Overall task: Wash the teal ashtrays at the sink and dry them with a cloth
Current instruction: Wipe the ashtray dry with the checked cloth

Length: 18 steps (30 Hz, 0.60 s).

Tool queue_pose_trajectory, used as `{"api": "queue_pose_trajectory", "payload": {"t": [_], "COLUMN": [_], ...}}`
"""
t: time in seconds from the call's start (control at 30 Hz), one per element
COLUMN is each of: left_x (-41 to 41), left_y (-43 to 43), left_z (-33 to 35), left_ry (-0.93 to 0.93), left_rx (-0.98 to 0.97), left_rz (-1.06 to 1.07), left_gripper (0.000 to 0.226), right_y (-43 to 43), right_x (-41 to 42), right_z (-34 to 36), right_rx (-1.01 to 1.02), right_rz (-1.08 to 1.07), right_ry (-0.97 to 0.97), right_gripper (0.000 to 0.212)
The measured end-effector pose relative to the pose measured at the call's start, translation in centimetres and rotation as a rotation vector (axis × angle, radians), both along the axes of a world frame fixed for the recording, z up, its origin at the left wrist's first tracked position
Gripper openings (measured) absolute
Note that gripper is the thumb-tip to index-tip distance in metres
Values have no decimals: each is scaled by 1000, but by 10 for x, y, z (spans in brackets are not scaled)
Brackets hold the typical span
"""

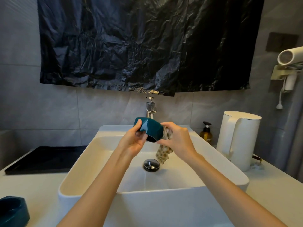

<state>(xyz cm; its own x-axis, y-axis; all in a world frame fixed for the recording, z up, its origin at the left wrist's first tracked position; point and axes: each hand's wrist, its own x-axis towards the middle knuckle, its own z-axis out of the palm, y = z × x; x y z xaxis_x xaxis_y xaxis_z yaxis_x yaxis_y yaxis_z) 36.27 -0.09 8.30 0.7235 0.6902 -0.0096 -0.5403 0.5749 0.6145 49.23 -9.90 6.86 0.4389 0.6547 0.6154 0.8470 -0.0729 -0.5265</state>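
Home bathroom: white sink [91, 154], faucet [150, 108], wall-hung hairdryer [290, 57], grey tiles [54, 108].

Crumpled black plastic sheet [147, 46] hung across grey tiled wall [49, 112]. Tall white plastic electric kettle [246, 136] upright on white desk [41, 185] at right, amber pump bottle with black top [206, 135] just beside it, nearer the wall. White hair dryer [290, 56] lodged in wall holder at far right, cord dangling. Flat black rectangular tray [45, 159] lying on desk at left.
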Motion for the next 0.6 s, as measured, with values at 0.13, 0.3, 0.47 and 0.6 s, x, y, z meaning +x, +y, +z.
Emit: {"api": "queue_pose_trajectory", "payload": {"t": [0.13,0.3,0.47,0.6], "left_x": [-1,-1,-1,0], "left_y": [5,6,7,10], "left_z": [-2,-9,-14,-15], "left_ry": [145,340,312,286], "left_rx": [225,503,555,512], "left_rz": [17,26,-5,30], "left_gripper": [24,28,30,33], "right_y": [-24,-25,-4,-1], "right_x": [12,-1,-12,-22], "right_z": [24,30,2,-11], "right_rx": [96,213,256,320], "right_rz": [96,230,176,170], "right_ry": [303,224,230,109], "right_gripper": [45,46,29,23]}}
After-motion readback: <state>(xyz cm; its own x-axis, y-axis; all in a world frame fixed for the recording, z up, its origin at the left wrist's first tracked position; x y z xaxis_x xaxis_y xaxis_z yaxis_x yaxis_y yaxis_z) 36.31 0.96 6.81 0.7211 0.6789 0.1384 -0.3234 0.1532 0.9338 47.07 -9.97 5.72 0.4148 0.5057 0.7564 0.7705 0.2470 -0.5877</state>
